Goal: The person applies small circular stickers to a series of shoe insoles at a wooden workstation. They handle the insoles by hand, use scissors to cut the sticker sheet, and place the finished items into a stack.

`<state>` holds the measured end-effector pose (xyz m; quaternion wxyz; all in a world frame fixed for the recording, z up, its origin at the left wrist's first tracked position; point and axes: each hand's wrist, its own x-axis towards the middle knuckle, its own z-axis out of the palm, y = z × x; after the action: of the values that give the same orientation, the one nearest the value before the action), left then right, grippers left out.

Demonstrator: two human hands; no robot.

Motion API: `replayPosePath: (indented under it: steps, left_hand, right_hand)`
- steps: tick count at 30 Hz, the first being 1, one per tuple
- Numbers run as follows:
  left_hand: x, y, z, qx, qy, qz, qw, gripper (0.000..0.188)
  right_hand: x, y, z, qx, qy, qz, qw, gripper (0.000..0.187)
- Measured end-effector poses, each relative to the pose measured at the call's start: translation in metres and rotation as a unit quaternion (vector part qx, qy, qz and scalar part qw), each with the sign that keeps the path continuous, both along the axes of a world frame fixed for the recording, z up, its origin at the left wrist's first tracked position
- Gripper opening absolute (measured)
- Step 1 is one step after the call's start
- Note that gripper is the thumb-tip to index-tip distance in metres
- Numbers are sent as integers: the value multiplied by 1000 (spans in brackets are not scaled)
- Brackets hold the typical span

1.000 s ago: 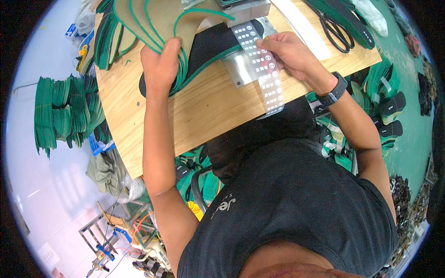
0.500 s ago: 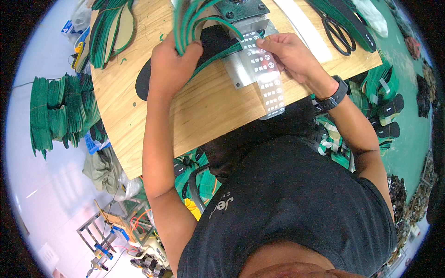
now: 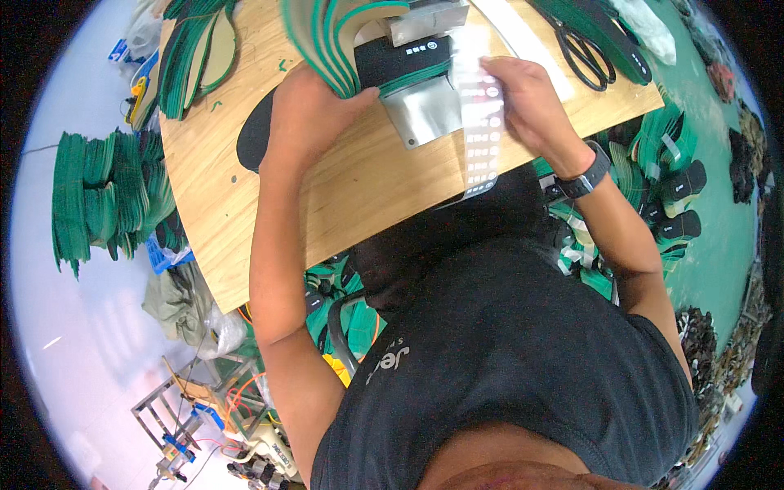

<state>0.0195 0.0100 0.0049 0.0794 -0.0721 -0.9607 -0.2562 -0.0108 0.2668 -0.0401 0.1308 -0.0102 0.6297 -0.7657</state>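
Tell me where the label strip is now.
In the head view, the label strip is right of centre in the right hand, beside the metal plate, its lower end by the near edge of the table.

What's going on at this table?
A person is working with both hands at a wooden table. The left hand holds a bunch of green-edged insoles, fanned upward. The right hand holds a clear strip with white print, blurred here. Between the hands, a black insole lies partly over a metal plate, in front of a metal block. A small white mark shows on it.
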Motion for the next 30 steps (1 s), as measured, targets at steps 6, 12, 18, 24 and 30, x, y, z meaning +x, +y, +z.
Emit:
replayPosePath:
  steps: [6, 12, 18, 24, 30]
  left_hand:
    - [-5, -5, -1, 168, 48, 69, 982, 21]
    - [-12, -25, -8, 412, 120, 86, 899, 14]
    - [-9, -22, -4, 355, 103, 96, 924, 17]
    - [-10, -23, -7, 356, 107, 102, 923, 17]
    - [0, -13, 2, 293, 14, 149, 944, 23]
  right_hand:
    - [-11, -5, 5, -18, -41, 67, 997, 22]
    - [-7, -22, 24, 120, -54, 134, 982, 27]
    - [-12, -20, 22, 150, -51, 141, 977, 27]
    - [-10, -22, 24, 157, -50, 128, 978, 28]
    - [-13, -17, 15, 142, -46, 138, 979, 30]
